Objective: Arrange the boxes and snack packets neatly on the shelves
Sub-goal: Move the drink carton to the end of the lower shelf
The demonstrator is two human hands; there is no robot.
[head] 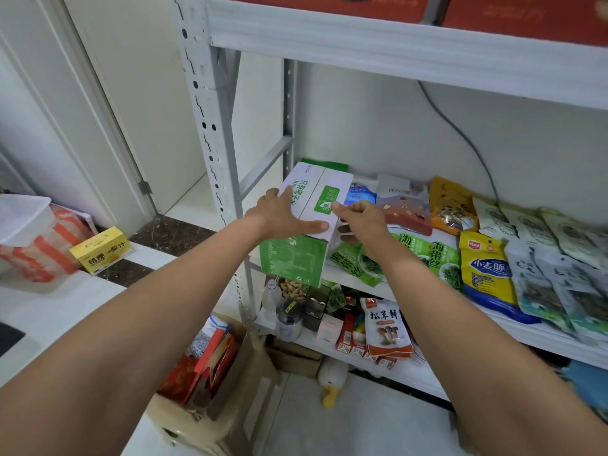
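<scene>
The white metal rack [210,110] carries the goods on its middle shelf [342,278]. The green-and-white box [306,263] stands at that shelf's left end, at the front edge (turned slightly off square). Snack packets [485,268] lie in an overlapping row to the right of the box. The left hand [284,213] rests flat on the box top, fingers straight. The right hand [362,220] has its fingers curled round the box's right edge.

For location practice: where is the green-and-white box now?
In the head view, the green-and-white box sits at the left end of the middle shelf, left hand on top, right hand at its right edge, green seaweed packets to its right.
</scene>
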